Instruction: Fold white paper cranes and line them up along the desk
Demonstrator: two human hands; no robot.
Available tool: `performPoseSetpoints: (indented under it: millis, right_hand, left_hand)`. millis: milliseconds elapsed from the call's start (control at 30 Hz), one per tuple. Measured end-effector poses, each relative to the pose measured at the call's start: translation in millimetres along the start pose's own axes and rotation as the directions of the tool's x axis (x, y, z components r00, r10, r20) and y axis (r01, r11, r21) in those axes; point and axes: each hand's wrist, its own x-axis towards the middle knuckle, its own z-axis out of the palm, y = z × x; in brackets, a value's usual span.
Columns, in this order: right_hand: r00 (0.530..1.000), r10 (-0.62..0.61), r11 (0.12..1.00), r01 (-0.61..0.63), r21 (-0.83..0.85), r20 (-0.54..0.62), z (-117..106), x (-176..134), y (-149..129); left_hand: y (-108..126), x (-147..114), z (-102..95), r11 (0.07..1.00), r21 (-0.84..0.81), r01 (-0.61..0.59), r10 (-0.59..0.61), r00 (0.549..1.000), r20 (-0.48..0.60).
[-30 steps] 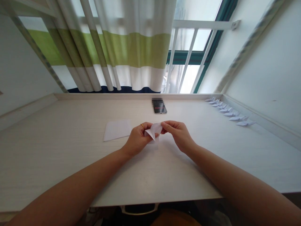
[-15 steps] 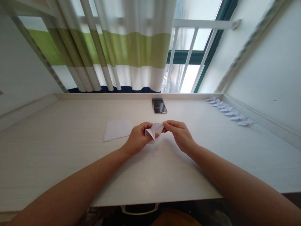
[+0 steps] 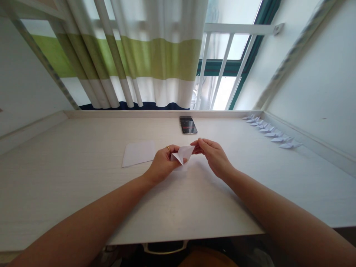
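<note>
A partly folded sheet of white paper is held just above the desk. My left hand, with a gold ring on one finger, is closed on its left side, the thumb lying across the lower folds. Part of the paper is hidden inside that hand. At the paper's upper right corner is my right hand. Its thumb is lifted off the corner and its fingertips lie just behind it, so this hand appears open, though contact with the fingertips is hard to judge.
White sheets lie flat on the desk left of my hands. A dark phone is near the back edge. Several folded paper cranes line the right side. Behind the desk hang a striped curtain and a white railing.
My right thumb has come up off the paper's corner and that hand has shifted slightly up and right. The left hand keeps its hold almost unmoved.
</note>
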Motion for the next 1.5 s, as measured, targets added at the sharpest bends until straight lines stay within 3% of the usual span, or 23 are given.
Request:
performPoseSetpoints:
  millis: [600, 767, 867, 1200, 1500]
  right_hand:
    - [1.000, 0.000, 0.999, -0.002, -0.048, -0.030, -1.1, -0.2, -4.0]
    - [0.981, 0.040, 0.993, -0.017, -0.118, 0.190, 5.8, -4.0, 1.6]
    - [0.962, 0.072, 0.994, -0.048, -0.094, 0.264, 11.7, -6.7, 7.7]
    - [0.985, 0.018, 0.998, -0.008, -0.056, 0.173, 9.5, -5.4, 9.3]
    - [0.991, -0.034, 0.999, 0.039, -0.034, 0.131, 8.9, -7.3, 5.4]
  left_hand:
    - [-2.8, 2.7, -0.8, 0.996, -0.055, 0.071, -0.071, 0.997, 0.002]
    - [-5.8, 4.5, 0.0, 0.992, -0.123, 0.007, -0.012, 0.999, -0.043]
    - [-5.4, 5.3, 0.9, 0.985, -0.170, -0.029, 0.019, 0.998, -0.057]
    - [0.1, 1.2, 3.0, 0.938, -0.345, -0.010, 0.029, 0.998, 0.051]
    - [4.8, 2.2, -2.4, 0.759, -0.636, 0.138, -0.079, 0.990, 0.120]
